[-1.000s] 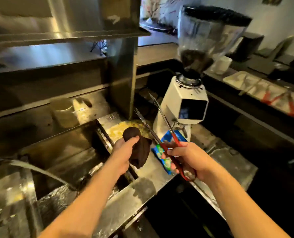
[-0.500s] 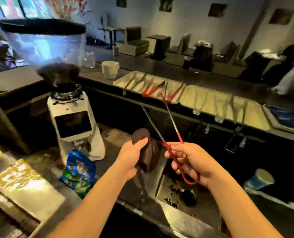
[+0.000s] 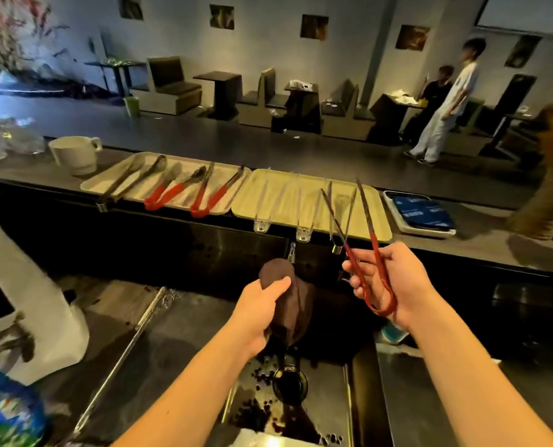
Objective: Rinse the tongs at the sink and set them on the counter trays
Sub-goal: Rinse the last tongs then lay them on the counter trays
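At the far left stands a white machine [image 3: 26, 304], with a blue packet [image 3: 7, 414] below it. On the desk [image 3: 462, 253] behind, a white cup [image 3: 73, 154] sits left of two pale trays. The left tray [image 3: 168, 185] carries several tongs, two pairs with red handles [image 3: 168, 195]. The left hand [image 3: 262, 312] grips a dark brown cloth [image 3: 292, 304], fingers curled round it, above the sink [image 3: 342, 411], whose floor is flecked with dark bits near the drain. The right tray [image 3: 301, 195] holds clear tongs whose ends overhang the desk edge. The right hand [image 3: 394, 285] holds the red-handled tongs [image 3: 370, 253], fingers wrapped round the handle loop; the arms spread apart, tips over the right tray's near corner. A blue-filled tray [image 3: 420, 214] lies further right.
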Action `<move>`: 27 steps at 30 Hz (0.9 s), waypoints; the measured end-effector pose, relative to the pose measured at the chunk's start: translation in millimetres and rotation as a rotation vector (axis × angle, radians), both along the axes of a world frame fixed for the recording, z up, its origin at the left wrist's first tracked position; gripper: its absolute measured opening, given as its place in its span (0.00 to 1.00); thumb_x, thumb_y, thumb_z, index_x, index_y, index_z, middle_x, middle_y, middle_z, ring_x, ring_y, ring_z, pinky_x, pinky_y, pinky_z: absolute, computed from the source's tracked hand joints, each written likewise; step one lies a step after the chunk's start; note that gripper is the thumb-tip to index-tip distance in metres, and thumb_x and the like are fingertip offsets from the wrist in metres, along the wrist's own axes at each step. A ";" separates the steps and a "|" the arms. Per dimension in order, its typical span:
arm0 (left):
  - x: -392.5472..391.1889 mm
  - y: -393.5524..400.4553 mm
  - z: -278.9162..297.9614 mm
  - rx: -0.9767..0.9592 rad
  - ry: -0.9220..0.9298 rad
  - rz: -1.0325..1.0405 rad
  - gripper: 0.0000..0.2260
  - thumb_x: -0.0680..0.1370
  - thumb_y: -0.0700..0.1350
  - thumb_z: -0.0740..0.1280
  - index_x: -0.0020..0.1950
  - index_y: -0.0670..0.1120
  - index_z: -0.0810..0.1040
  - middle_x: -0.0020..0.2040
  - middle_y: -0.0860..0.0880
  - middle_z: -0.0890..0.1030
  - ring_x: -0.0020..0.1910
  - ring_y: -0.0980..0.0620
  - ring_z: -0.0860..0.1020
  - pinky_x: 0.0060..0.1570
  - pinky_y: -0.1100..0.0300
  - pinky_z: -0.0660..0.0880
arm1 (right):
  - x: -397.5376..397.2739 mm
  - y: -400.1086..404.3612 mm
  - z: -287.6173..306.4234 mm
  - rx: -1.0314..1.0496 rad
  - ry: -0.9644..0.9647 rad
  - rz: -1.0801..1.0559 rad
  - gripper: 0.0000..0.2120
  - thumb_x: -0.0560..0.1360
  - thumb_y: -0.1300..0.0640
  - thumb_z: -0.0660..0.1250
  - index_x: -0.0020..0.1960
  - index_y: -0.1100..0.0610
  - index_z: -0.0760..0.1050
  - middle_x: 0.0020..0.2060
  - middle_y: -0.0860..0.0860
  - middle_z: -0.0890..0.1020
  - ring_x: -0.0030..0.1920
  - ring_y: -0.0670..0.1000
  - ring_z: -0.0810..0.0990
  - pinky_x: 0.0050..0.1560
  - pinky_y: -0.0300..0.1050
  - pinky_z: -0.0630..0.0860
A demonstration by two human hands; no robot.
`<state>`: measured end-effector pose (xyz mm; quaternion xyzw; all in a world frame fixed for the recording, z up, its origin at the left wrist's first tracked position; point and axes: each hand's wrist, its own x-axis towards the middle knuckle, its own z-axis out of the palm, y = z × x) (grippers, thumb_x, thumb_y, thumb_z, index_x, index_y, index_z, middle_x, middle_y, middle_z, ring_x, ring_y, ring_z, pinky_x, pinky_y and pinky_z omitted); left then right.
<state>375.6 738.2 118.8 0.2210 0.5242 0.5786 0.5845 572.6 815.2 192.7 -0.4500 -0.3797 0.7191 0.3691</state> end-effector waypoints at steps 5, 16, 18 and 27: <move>14.8 18.3 -7.2 -0.014 0.031 -0.083 0.12 0.79 0.48 0.68 0.60 0.45 0.81 0.53 0.44 0.86 0.54 0.44 0.83 0.55 0.50 0.79 | 17.5 45.3 8.9 0.029 -0.184 -0.193 0.20 0.79 0.53 0.50 0.57 0.65 0.74 0.37 0.59 0.80 0.27 0.52 0.77 0.27 0.44 0.72; 19.3 48.3 -11.3 -0.038 0.035 -0.118 0.12 0.79 0.47 0.68 0.60 0.46 0.81 0.52 0.45 0.86 0.54 0.46 0.84 0.59 0.49 0.79 | 14.2 115.7 -4.1 0.151 -0.950 -0.132 0.16 0.78 0.52 0.60 0.57 0.64 0.72 0.43 0.62 0.80 0.38 0.61 0.82 0.45 0.56 0.82; 16.6 52.4 -12.3 -0.041 0.033 -0.121 0.12 0.79 0.47 0.68 0.60 0.46 0.81 0.52 0.45 0.86 0.54 0.46 0.84 0.59 0.48 0.78 | 10.7 124.2 -4.3 0.311 -1.255 -0.049 0.21 0.77 0.48 0.63 0.58 0.64 0.74 0.47 0.61 0.81 0.46 0.61 0.81 0.46 0.53 0.78; 5.9 59.3 -15.0 -0.056 0.012 -0.096 0.13 0.79 0.46 0.67 0.62 0.44 0.80 0.55 0.43 0.85 0.56 0.43 0.83 0.62 0.45 0.77 | -8.2 144.2 -4.0 0.433 -1.676 -0.021 0.31 0.74 0.33 0.63 0.61 0.59 0.74 0.52 0.58 0.77 0.46 0.60 0.78 0.40 0.50 0.72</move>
